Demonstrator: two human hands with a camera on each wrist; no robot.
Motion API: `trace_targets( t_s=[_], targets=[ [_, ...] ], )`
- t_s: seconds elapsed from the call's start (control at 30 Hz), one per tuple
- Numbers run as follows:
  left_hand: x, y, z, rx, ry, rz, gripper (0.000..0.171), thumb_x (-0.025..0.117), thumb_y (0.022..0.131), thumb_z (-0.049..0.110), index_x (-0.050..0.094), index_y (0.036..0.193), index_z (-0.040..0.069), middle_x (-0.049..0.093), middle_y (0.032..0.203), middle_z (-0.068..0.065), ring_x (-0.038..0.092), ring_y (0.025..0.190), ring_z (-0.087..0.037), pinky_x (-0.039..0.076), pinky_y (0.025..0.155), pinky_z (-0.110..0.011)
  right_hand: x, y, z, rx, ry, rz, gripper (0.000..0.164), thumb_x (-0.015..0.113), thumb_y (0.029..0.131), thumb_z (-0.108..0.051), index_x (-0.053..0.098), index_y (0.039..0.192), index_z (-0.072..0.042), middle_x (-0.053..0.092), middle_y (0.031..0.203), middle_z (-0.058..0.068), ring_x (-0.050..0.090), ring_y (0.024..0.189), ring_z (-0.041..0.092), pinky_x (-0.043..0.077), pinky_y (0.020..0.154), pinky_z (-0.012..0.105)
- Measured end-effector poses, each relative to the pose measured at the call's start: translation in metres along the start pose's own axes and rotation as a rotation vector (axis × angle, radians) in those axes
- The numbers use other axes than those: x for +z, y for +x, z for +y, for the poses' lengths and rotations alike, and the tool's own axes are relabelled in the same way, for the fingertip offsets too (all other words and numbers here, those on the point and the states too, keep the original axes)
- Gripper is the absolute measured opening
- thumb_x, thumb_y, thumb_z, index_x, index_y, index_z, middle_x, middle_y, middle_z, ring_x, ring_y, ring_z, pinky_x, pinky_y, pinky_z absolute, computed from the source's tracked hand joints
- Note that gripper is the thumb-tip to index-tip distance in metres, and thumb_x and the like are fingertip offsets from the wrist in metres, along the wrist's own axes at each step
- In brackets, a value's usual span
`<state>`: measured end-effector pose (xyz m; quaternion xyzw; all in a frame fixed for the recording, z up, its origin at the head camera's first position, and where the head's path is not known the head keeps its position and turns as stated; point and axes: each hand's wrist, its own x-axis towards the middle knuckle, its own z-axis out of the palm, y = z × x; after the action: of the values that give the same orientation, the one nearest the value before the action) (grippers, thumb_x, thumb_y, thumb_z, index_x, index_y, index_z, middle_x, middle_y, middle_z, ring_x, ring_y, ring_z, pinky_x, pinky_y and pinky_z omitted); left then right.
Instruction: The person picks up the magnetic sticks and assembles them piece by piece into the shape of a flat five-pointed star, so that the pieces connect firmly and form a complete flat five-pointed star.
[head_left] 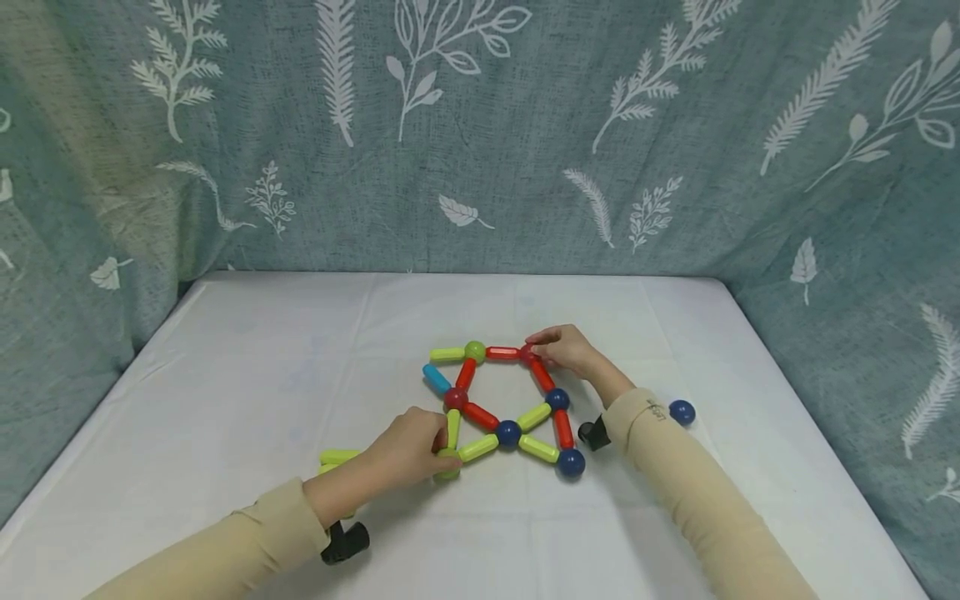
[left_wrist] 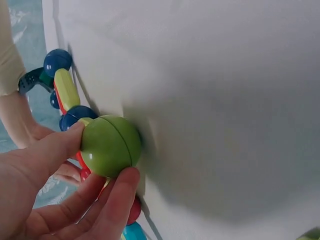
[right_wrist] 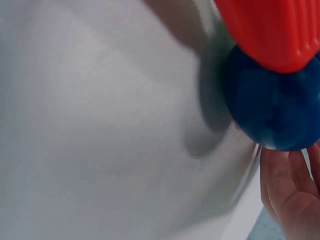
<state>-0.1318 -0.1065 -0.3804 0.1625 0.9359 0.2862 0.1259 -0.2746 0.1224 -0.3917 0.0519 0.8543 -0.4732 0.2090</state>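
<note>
My left hand (head_left: 408,446) pinches a light green ball (left_wrist: 111,145) between thumb and fingers, at the near-left corner of a figure of magnetic rods and balls. At the far-right corner, the fingers of my right hand (head_left: 573,352) hold a dark red ball (head_left: 527,354). Red rods (head_left: 542,375) and light green rods (head_left: 477,448) join these to blue balls (head_left: 508,433), another dark red ball (head_left: 455,399) and a far green ball (head_left: 475,352). A blue rod (head_left: 437,379) sticks out on the left. The right wrist view shows a blue ball (right_wrist: 270,107) against a red rod (right_wrist: 272,30).
A loose blue ball (head_left: 682,412) lies to the right, beyond my right sleeve. Light green rods (head_left: 339,456) lie at the left, partly hidden by my left forearm. White cloth (head_left: 300,333) covers the table, and a green patterned curtain (head_left: 525,208) hangs behind it.
</note>
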Motion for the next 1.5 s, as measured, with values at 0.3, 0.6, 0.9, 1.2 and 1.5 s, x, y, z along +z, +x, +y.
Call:
trace_targets(
  t_s=[0.3,0.6,0.9,1.2,1.5],
  targets=[
    [-0.009,0.0,-0.004,-0.065,0.024,-0.015,0.028,0.079,0.07,0.016,0.053,0.064,0.009,0.045,0.053,0.002,0.041,0.051,-0.01,0.033,0.047,-0.021,-0.005,-0.014,0.006,-0.026,-0.104,0.024,0.024,0.059,0.088,-0.007,0.064,0.11,-0.002,0.059,0.11,0.015,0.053,0.078,0.018,0.05,0.073,0.026],
    [-0.03,0.006,-0.018,-0.047,0.113,-0.022,0.019,0.078,0.069,0.011,0.06,0.071,0.007,0.055,0.066,0.0,0.048,0.062,-0.015,0.042,0.055,-0.027,-0.014,-0.032,0.017,-0.065,-0.247,-0.002,0.018,0.064,0.084,-0.009,0.065,0.1,0.0,0.064,0.09,0.01,0.054,0.067,0.013,0.05,0.063,0.023],
    [-0.048,0.029,-0.04,-0.019,0.16,0.033,0.014,0.072,0.074,0.005,0.067,0.088,0.002,0.066,0.09,-0.011,0.059,0.091,-0.03,0.048,0.079,-0.042,-0.017,-0.058,0.028,-0.113,-0.322,-0.085,0.013,0.069,0.08,-0.011,0.063,0.086,-0.001,0.063,0.074,0.005,0.056,0.064,0.013,0.048,0.059,0.023],
    [-0.057,0.055,-0.049,0.013,0.186,0.049,0.018,0.071,0.075,0.001,0.069,0.093,0.0,0.067,0.097,-0.014,0.059,0.097,-0.031,0.047,0.083,-0.041,-0.007,-0.077,0.031,-0.107,-0.345,-0.134,0.014,0.07,0.08,-0.013,0.06,0.08,-0.003,0.062,0.07,0.003,0.056,0.063,0.013,0.047,0.059,0.024],
    [-0.058,0.067,-0.052,0.017,0.196,0.052,0.02,0.067,0.08,0.004,0.068,0.1,0.0,0.066,0.103,-0.015,0.057,0.101,-0.031,0.046,0.085,-0.04,-0.004,-0.087,0.038,-0.16,-0.309,-0.167,0.017,0.071,0.079,-0.015,0.058,0.077,-0.004,0.059,0.068,0.002,0.051,0.062,0.013,0.043,0.056,0.023]
  ],
)
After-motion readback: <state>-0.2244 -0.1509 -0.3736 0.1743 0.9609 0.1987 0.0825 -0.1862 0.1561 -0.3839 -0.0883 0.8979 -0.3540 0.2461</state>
